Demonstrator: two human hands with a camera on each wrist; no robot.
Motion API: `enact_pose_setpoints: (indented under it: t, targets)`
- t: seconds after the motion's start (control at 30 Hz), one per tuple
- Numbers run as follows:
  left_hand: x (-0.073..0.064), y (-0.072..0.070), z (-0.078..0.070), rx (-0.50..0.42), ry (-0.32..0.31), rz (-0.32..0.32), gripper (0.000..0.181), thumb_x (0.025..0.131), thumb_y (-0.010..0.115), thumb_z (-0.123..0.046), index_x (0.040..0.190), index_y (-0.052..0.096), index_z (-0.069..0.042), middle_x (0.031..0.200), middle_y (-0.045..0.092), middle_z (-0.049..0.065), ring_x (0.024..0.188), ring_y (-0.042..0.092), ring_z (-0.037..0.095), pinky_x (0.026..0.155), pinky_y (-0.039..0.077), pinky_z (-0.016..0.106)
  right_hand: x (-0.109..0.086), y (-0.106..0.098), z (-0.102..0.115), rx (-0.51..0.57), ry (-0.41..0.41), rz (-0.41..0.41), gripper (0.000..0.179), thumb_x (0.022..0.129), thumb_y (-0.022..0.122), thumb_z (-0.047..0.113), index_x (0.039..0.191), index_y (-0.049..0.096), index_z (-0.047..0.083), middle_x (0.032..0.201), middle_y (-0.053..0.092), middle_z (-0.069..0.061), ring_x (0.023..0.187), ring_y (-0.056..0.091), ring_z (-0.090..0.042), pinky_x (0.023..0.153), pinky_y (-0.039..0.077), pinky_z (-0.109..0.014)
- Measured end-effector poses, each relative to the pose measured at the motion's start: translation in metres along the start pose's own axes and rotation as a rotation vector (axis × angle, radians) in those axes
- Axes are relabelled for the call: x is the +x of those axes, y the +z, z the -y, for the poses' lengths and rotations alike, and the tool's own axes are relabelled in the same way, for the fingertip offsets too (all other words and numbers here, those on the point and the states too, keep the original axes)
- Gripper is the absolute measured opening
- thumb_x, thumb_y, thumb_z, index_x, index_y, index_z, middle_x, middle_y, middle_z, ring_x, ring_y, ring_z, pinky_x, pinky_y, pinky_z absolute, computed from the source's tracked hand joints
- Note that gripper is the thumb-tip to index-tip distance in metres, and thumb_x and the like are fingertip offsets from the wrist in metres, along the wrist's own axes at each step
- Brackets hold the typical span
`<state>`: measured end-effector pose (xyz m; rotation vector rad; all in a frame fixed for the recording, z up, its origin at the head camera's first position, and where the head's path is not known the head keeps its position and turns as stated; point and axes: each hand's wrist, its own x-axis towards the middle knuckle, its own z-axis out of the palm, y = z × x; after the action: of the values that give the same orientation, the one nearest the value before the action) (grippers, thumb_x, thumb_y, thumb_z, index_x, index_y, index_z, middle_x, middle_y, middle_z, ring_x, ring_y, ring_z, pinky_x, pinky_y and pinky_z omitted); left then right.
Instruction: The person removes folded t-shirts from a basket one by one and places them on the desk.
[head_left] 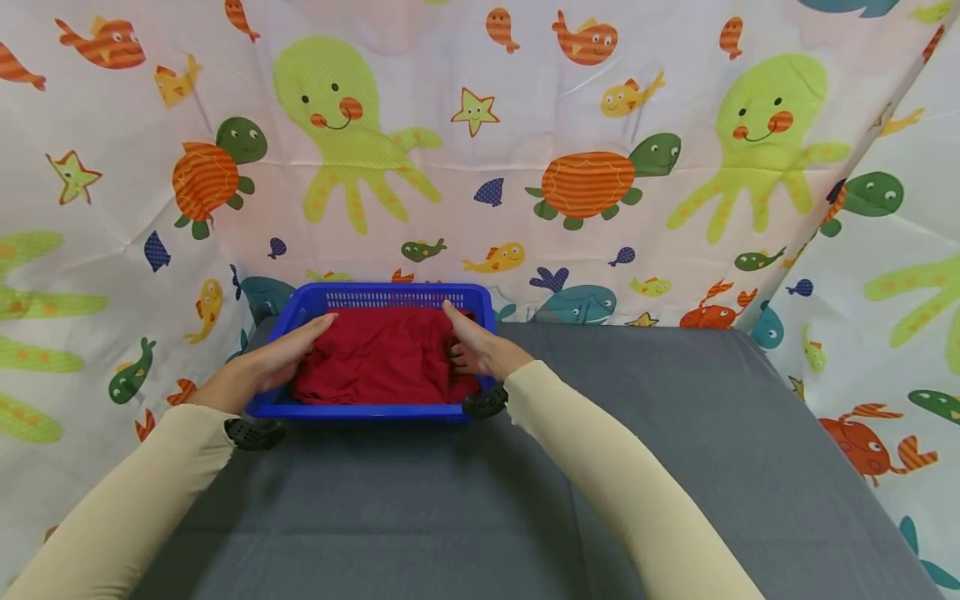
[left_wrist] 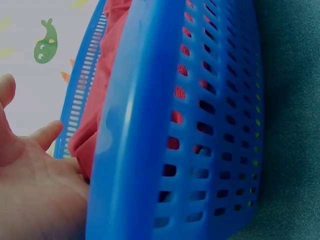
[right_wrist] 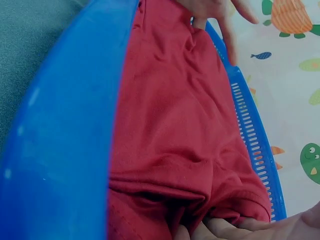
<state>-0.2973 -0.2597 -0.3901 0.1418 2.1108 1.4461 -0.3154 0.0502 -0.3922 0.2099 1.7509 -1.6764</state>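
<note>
A folded red cloth (head_left: 375,354), with a stitched seam at its near right end (right_wrist: 135,215), lies in a blue plastic basket (head_left: 360,412). At its left end is my left hand (head_left: 291,354), thumb raised; in the left wrist view that hand's (left_wrist: 42,190) lower fingers pass out of sight behind the cloth and basket rim. My right hand (head_left: 483,346) reaches over the basket's right side, thumb up and fingers against the cloth's right end. The right wrist view shows its fingertips (right_wrist: 225,229) tucked at the cloth's edge, partly hidden by folds.
The basket has slotted walls and stands on a grey-covered table (head_left: 675,433), toward the back left. Behind and at both sides hangs a white curtain (head_left: 457,183) printed with sea animals. A dark band (head_left: 486,402) sits at each wrist, by the beige sleeves.
</note>
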Motion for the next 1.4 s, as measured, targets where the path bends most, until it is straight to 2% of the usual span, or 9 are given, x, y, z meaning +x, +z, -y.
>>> enact_pose_setpoints:
  t: [0.1, 0.3, 0.4, 0.63, 0.8, 0.9, 1.2, 1.3, 1.4]
  targets:
    - [-0.001, 0.0, 0.0, -0.014, 0.004, 0.005, 0.074, 0.107, 0.022, -0.059, 0.163, -0.011, -0.023, 0.17, -0.017, 0.016, 0.155, -0.012, 0.048, 0.118, -0.006, 0.075, -0.001, 0.0, -0.001, 0.01, -0.014, -0.006, 0.089, 0.101, 0.029, 0.07, 0.164, 0.003, 0.014, 0.167, 0.016, -0.026, 0.156, 0.019, -0.043, 0.128, 0.018, -0.052]
    - [-0.001, -0.002, 0.0, -0.042, 0.014, 0.02, 0.077, 0.104, 0.022, -0.066, 0.163, -0.007, -0.027, 0.17, -0.016, 0.016, 0.155, -0.013, 0.048, 0.118, -0.007, 0.075, -0.003, 0.001, 0.0, 0.022, -0.069, -0.046, 0.089, 0.101, 0.037, 0.067, 0.16, -0.02, 0.033, 0.164, 0.019, -0.032, 0.152, 0.025, -0.049, 0.126, 0.022, -0.057]
    - [0.0, -0.002, 0.001, -0.055, 0.013, 0.028, 0.077, 0.103, 0.022, -0.067, 0.163, -0.006, -0.027, 0.17, -0.017, 0.016, 0.154, -0.014, 0.049, 0.118, -0.007, 0.076, -0.005, 0.002, 0.0, -0.003, -0.087, -0.045, 0.089, 0.1, 0.039, 0.067, 0.157, -0.025, 0.041, 0.164, 0.02, -0.032, 0.15, 0.028, -0.049, 0.125, 0.024, -0.058]
    - [0.0, -0.002, 0.001, -0.077, 0.013, 0.042, 0.073, 0.105, 0.021, -0.063, 0.164, -0.006, -0.027, 0.17, -0.017, 0.015, 0.154, -0.015, 0.048, 0.118, -0.005, 0.075, -0.002, 0.003, -0.004, -0.091, -0.104, 0.038, 0.079, 0.101, 0.038, 0.066, 0.159, -0.012, 0.046, 0.17, 0.011, -0.019, 0.152, 0.025, -0.049, 0.125, 0.023, -0.06]
    - [-0.001, -0.005, 0.003, -0.139, 0.014, 0.091, 0.073, 0.106, 0.02, -0.061, 0.162, -0.011, -0.028, 0.169, -0.022, 0.013, 0.154, -0.017, 0.048, 0.119, -0.005, 0.075, 0.001, 0.003, -0.004, -0.083, -0.106, 0.093, 0.078, 0.101, 0.044, 0.061, 0.161, -0.002, 0.044, 0.172, 0.006, -0.012, 0.155, 0.018, -0.048, 0.127, 0.017, -0.058]
    - [-0.001, -0.006, 0.004, -0.145, 0.0, 0.12, 0.071, 0.107, 0.022, -0.059, 0.162, -0.012, -0.031, 0.17, -0.019, 0.012, 0.156, -0.012, 0.046, 0.12, -0.003, 0.073, 0.005, 0.002, -0.005, -0.073, -0.108, 0.111, 0.076, 0.103, 0.047, 0.055, 0.162, 0.002, 0.043, 0.172, 0.007, -0.009, 0.156, 0.015, -0.045, 0.127, 0.015, -0.058]
    - [0.002, -0.003, 0.007, -0.099, -0.018, 0.09, 0.073, 0.107, 0.044, -0.042, 0.164, 0.0, -0.031, 0.17, -0.015, 0.013, 0.156, -0.005, 0.046, 0.121, 0.002, 0.073, 0.006, 0.003, -0.008, -0.114, -0.156, 0.085, 0.084, 0.098, 0.065, 0.037, 0.162, 0.012, 0.043, 0.172, 0.002, -0.002, 0.159, 0.003, -0.032, 0.126, 0.006, -0.063]
    - [0.0, -0.003, 0.008, -0.105, -0.002, 0.09, 0.074, 0.107, 0.047, -0.038, 0.164, 0.001, -0.03, 0.17, -0.014, 0.015, 0.155, -0.003, 0.047, 0.122, 0.007, 0.071, 0.007, 0.005, -0.009, -0.079, -0.17, 0.095, 0.086, 0.097, 0.068, 0.031, 0.162, 0.013, 0.04, 0.17, 0.012, -0.003, 0.158, 0.013, -0.031, 0.127, 0.011, -0.061]
    - [0.0, -0.003, 0.009, -0.113, 0.011, 0.075, 0.074, 0.106, 0.05, -0.035, 0.164, 0.004, -0.03, 0.17, -0.007, 0.017, 0.155, 0.005, 0.047, 0.123, 0.016, 0.067, 0.007, 0.006, -0.009, -0.051, -0.176, 0.081, 0.088, 0.095, 0.071, 0.027, 0.163, 0.016, 0.037, 0.164, 0.028, -0.006, 0.151, 0.029, -0.031, 0.125, 0.025, -0.058]
